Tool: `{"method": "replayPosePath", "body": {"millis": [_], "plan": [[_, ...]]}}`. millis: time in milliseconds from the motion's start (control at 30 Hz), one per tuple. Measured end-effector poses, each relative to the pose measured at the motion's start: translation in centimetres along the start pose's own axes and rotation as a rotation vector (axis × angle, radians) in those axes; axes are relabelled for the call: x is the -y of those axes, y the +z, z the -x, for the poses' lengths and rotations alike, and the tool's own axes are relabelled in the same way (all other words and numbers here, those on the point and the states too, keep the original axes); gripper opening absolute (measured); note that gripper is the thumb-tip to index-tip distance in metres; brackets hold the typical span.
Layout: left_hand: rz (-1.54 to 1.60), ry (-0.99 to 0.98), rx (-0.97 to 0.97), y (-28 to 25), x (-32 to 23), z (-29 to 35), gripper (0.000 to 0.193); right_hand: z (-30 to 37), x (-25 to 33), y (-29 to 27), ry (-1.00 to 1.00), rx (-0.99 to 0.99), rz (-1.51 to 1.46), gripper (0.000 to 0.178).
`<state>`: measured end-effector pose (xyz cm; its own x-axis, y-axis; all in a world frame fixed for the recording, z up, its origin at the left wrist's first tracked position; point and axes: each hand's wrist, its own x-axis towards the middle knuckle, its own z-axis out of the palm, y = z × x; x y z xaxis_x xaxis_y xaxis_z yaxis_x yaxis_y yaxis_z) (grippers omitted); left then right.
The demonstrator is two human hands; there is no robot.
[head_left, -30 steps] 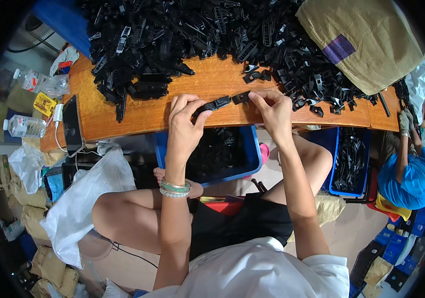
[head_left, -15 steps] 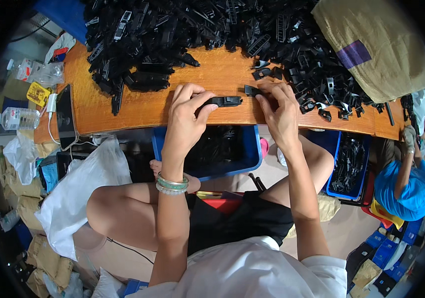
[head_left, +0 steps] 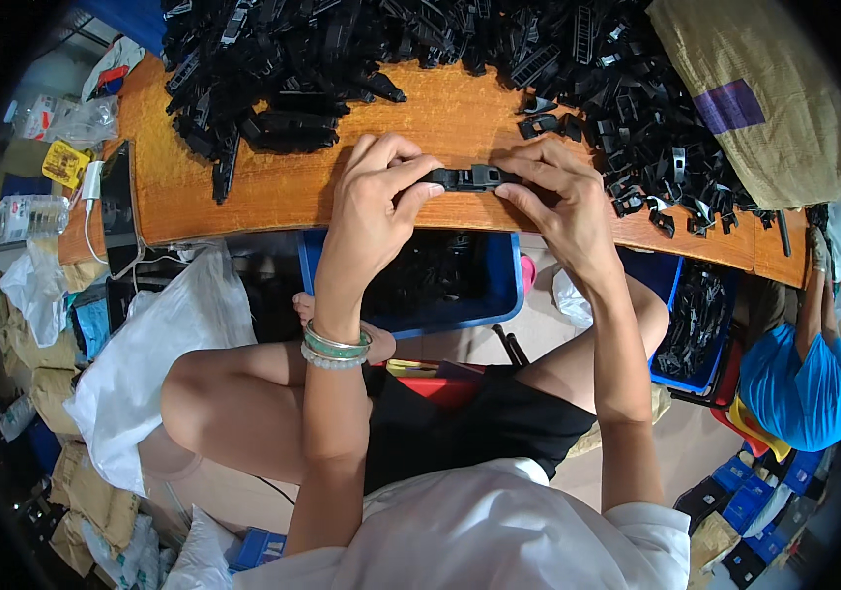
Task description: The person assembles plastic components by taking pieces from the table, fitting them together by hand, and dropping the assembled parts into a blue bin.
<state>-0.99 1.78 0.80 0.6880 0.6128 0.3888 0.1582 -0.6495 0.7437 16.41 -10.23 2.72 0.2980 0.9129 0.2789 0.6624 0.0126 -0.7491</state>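
Observation:
My left hand (head_left: 373, 202) pinches one end of a narrow black plastic strip (head_left: 451, 179) over the front of the table. From the other side, my right hand (head_left: 560, 205) grips a small black plastic clip (head_left: 485, 176) between thumb and fingers. Strip and clip meet end to end in one line; whether they are locked together I cannot tell. Beyond my left hand lies a heap of long black plastic parts (head_left: 292, 128). Past my right hand is a scatter of small black clips (head_left: 627, 147).
A wooden table (head_left: 273, 202) spans the front. A tan woven sack (head_left: 784, 118) lies far right. Below the edge stand a blue bin (head_left: 479, 315) and another blue bin (head_left: 664, 366) of black parts. Left are a phone (head_left: 117, 206) and a bottle (head_left: 32, 218). A person in blue (head_left: 796, 388) sits right.
My right hand has brought the clip left against the strip's end, closing the gap between them. The person at right has shifted their arms.

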Motion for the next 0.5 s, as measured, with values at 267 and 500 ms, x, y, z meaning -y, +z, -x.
{"method": "replayPosePath", "body": {"millis": [267, 500], "plan": [[-0.038, 0.078, 0.014, -0.3, -0.2, 0.1, 0.024, 0.6, 0.1, 1.0, 0.008, 0.063, -0.088, 0.024], [-0.458, -0.079, -0.331, -4.6, 2.3, 0.6, 0.024, 4.3, 2.7, 1.5, -0.088, 0.093, 0.092, 0.017]]}}
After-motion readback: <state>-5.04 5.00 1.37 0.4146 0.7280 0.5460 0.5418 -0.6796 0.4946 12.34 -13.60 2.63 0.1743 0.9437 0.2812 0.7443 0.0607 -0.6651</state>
